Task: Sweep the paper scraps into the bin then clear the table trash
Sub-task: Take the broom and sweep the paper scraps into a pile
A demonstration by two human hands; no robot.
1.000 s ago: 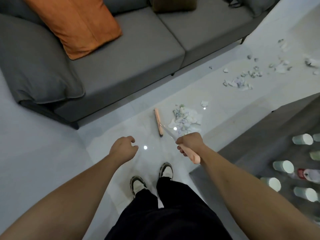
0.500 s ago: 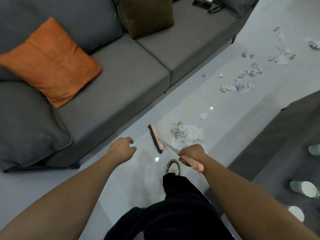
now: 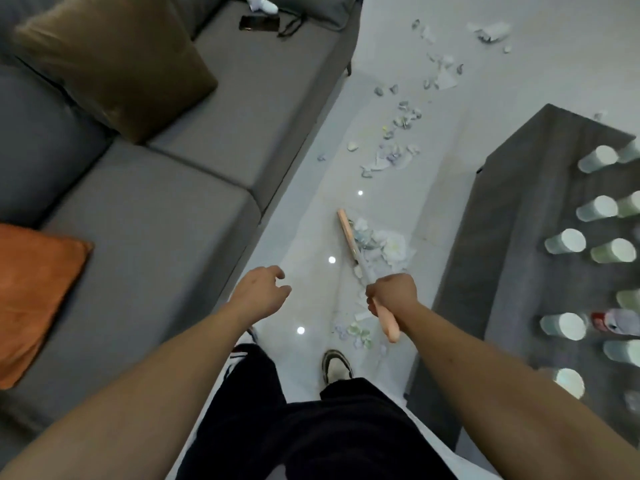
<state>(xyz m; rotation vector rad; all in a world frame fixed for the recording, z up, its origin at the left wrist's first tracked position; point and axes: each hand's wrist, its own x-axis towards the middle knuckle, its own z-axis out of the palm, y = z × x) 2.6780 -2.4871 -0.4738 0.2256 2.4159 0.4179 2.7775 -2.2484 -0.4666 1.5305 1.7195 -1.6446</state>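
Note:
My right hand [image 3: 393, 295] grips the pink handle of a broom [image 3: 348, 235] whose head rests on the pale floor. A heap of paper scraps [image 3: 384, 249] lies against the right side of the broom head. More scraps [image 3: 391, 157] trail away up the floor toward the top, and a few [image 3: 356, 332] lie near my right shoe. My left hand [image 3: 259, 297] hangs in the air to the left with loosely curled fingers and holds nothing. No bin is in view.
A grey sofa [image 3: 166, 209] with a brown cushion [image 3: 114, 60] and an orange cushion [image 3: 31, 296] lines the left. A dark low table [image 3: 512, 237] on the right carries several paper cups [image 3: 568, 241] and a red-and-white can [image 3: 616, 320]. The floor lane between them is narrow.
The view has swung to the right and forward along the sofa. The broom head has pushed the scrap heap farther up the floor. My left hand has stayed idle.

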